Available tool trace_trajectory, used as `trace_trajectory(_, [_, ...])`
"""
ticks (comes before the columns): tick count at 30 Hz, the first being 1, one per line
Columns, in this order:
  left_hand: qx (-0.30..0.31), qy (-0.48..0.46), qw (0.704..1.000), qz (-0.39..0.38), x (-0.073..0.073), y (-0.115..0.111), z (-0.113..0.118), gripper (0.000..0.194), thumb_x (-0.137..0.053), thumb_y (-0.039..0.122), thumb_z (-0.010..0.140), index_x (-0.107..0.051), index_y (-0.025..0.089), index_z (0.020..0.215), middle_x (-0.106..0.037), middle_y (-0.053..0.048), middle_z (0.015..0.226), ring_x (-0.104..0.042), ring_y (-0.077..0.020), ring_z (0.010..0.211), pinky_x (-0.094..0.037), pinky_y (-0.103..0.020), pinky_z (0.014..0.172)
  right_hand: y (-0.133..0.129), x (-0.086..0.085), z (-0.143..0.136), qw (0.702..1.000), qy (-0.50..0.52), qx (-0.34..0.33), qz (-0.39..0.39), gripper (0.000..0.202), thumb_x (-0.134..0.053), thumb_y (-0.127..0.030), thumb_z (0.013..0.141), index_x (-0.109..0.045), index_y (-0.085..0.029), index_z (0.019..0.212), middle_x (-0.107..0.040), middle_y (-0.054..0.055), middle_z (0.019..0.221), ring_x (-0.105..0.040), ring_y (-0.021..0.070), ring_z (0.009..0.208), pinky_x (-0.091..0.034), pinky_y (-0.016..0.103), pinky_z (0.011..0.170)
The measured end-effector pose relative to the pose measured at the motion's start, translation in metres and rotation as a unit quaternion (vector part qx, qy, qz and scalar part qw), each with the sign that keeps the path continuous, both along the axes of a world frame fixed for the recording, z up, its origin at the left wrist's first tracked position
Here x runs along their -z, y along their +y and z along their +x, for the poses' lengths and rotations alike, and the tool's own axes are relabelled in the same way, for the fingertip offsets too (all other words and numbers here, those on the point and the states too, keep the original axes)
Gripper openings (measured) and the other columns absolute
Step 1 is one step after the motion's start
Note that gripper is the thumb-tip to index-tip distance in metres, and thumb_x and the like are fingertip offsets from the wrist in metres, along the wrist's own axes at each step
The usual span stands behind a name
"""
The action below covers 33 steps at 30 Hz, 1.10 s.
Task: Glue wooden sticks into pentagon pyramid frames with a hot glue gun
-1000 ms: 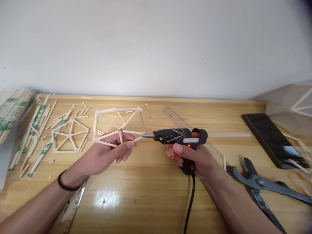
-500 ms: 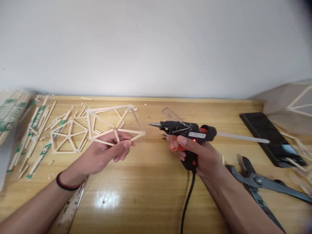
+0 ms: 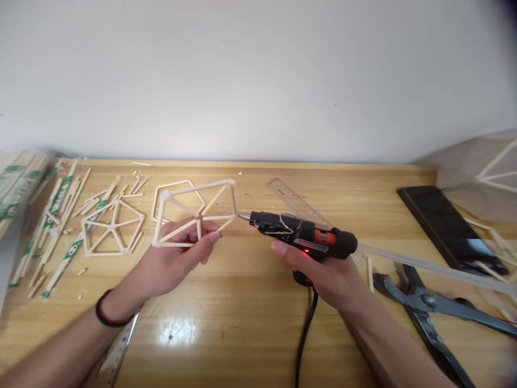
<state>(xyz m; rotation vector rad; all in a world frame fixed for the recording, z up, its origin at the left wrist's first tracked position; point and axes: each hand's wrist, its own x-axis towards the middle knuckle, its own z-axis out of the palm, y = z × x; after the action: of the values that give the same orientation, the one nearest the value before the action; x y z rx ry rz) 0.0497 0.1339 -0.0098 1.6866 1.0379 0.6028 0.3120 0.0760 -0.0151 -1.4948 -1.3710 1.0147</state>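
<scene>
My left hand [image 3: 177,258] pinches a pentagon-shaped wooden stick frame [image 3: 186,233] with spokes meeting at its middle, held tilted above the table. In my right hand [image 3: 323,275] is a black hot glue gun [image 3: 283,225] with a small red light lit and a long clear glue stick [image 3: 428,264] out of its back. The gun's metal nozzle points left and is at the frame's right corner; whether they touch I cannot tell. A second spoked pentagon frame [image 3: 131,251] lies flat on the table left of my left hand. Behind the held frame lies an unspoked stick outline [image 3: 173,184].
Loose sticks [image 3: 64,218] and green-printed wrappers lie at the left. A clear ruler [image 3: 297,202] is behind the gun; another ruler [image 3: 115,350] is under my left forearm. Large pliers [image 3: 428,302] and a black phone [image 3: 448,229] are at the right. The gun's cord [image 3: 305,339] runs toward me.
The glue gun has turned and tipped, its nozzle coming left to the frame's corner. My left hand has shifted slightly right with the frame, tilting it a little.
</scene>
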Motion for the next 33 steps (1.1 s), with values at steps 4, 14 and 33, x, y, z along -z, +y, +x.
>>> trace_trajectory(4, [0.003, 0.017, 1.0, 0.016, 0.002, 0.0, -0.001, 0.031, -0.056, 0.043, 0.107, -0.069, 0.019, 0.093, -0.06, 0.003, 0.064, -0.051, -0.0092, 0.054, -0.041, -0.021, 0.052, 0.003, -0.008, -0.007, 0.992, -0.076, -0.053, 0.084, 0.035, -0.074, -0.036, 0.094, -0.051, -0.026, 0.068, -0.049, -0.002, 0.065, -0.049, 0.0171, 0.058, -0.038, 0.032, 0.055])
trace_trajectory(14, [0.009, 0.028, 0.999, 0.018, 0.0, 0.001, 0.0, 0.03, -0.056, 0.041, 0.107, -0.066, 0.018, 0.09, -0.059, 0.004, 0.063, -0.048, -0.008, 0.053, -0.038, -0.02, 0.05, 0.001, -0.008, -0.015, 0.953, -0.199, -0.09, 0.208, 0.025, -0.069, -0.018, 0.093, -0.048, -0.025, 0.08, -0.054, -0.002, 0.076, -0.05, 0.0136, 0.061, -0.034, 0.03, 0.054])
trace_trajectory(33, [0.012, -0.106, 0.981, -0.165, 0.001, 0.008, -0.006, 0.035, -0.07, 0.049, 0.098, -0.074, 0.015, 0.097, -0.058, 0.003, 0.058, -0.043, -0.0064, 0.047, -0.031, -0.018, 0.044, 0.01, 0.006, -0.017, 0.941, -0.314, -0.045, 0.12, 0.017, -0.066, -0.018, 0.087, -0.051, -0.025, 0.092, -0.066, 0.006, 0.091, -0.064, 0.0269, 0.084, -0.046, 0.035, 0.068])
